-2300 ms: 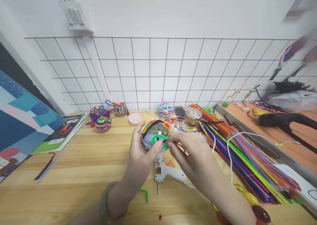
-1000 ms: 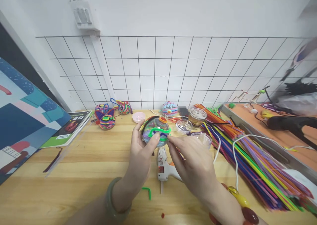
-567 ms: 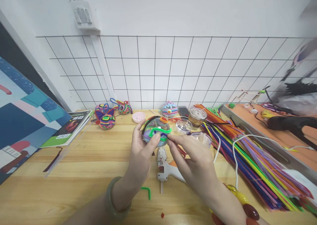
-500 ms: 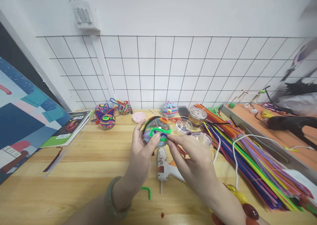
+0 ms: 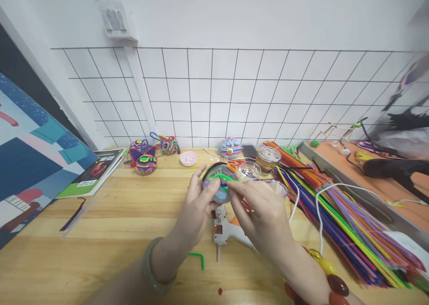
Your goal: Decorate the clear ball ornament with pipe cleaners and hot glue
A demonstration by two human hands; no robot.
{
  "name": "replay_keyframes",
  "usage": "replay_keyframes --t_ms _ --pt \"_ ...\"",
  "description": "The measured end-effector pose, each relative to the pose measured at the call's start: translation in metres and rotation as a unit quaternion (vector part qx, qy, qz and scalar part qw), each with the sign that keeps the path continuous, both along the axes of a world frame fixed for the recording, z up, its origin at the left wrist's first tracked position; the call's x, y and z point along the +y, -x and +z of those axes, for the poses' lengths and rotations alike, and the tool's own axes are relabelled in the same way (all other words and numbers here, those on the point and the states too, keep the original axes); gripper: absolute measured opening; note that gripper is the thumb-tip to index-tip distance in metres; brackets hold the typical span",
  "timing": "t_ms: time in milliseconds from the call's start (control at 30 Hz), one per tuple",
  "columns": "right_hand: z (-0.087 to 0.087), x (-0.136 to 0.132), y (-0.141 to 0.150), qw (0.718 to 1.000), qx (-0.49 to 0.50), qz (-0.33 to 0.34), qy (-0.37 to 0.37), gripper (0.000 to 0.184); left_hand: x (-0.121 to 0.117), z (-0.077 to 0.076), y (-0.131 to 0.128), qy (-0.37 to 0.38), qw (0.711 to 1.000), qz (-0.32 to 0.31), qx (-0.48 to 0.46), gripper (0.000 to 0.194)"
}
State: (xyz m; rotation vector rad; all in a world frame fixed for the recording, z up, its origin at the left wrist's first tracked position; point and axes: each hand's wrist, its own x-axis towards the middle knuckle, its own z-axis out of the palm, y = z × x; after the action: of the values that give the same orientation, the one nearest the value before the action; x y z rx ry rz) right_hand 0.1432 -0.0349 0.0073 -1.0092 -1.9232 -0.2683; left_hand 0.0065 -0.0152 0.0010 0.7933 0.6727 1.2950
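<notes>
Ball (image 5: pixel 221 197): left fingers (image 5: pixel 211 192) cupping, right fingers (image 5: pixel 240 189) pinching.

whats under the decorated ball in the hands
A white glue gun shows below it, on the table. The ball hides the gun's far end, the right hand its handle tip.

White characters (image 5: pixel 107 161) on the dark book cover (image 5: pixel 94 174), too blurred to read

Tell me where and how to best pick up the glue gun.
Probably by the handle, from above and the right: the glue gun lies on its side, and that slim part points right, its orange trigger on the far edge. The right hand covers the handle's end, so it would need to move first.
</notes>
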Motion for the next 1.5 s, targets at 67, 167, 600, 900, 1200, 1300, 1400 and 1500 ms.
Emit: replay_keyframes --t_ms 67,167,600,900,1200,1300,1400,1500 --pt "-0.0009 0.0014 -0.0008 1.0 0.002 -0.005 -0.003 0.015 0.0003 0.0001 0.0005 0.004 1.0 -0.007 -0.021 0.047" --pt "-0.0013 0.0022 -0.0015 1.0 0.004 -0.01 -0.003 0.015 0.0006 0.0 0.0008 0.004 1.0 -0.01 -0.025 0.043" --pt "0.0016 0.0003 -0.0006 1.0 0.025 0.016 0.01 0.014 0.0019 -0.0017 0.0014 0.001 1.0 -0.008 0.011 0.04" --pt "0.0 0.0021 -0.0011 0.999 0.024 0.016 0.014 0.015 0.0032 -0.0019 0.0014 -0.007 1.0 -0.02 0.011 0.036" --pt "-0.0006 0.0018 -0.001 0.999 0.016 0.02 0.022 0.015 0.0036 -0.0014 0.001 -0.002 1.0 -0.016 0.026 0.034" --pt "-0.0002 0.0013 -0.0004 0.999 0.016 0.022 0.024 0.015 0.0041 -0.001 0.0007 -0.004 1.0 -0.018 0.024 0.033" --pt "-0.0001 0.0008 0.0001 0.999 0.017 0.022 0.028 0.015 0.0037 -0.0013 0.001 -0.009 1.0 -0.018 0.02 0.031" --pt "-0.0008 0.0005 0.0004 0.999 0.014 0.02 0.031 0.014 0.0038 -0.0024 0.0012 -0.011 1.0 -0.013 0.021 0.029"
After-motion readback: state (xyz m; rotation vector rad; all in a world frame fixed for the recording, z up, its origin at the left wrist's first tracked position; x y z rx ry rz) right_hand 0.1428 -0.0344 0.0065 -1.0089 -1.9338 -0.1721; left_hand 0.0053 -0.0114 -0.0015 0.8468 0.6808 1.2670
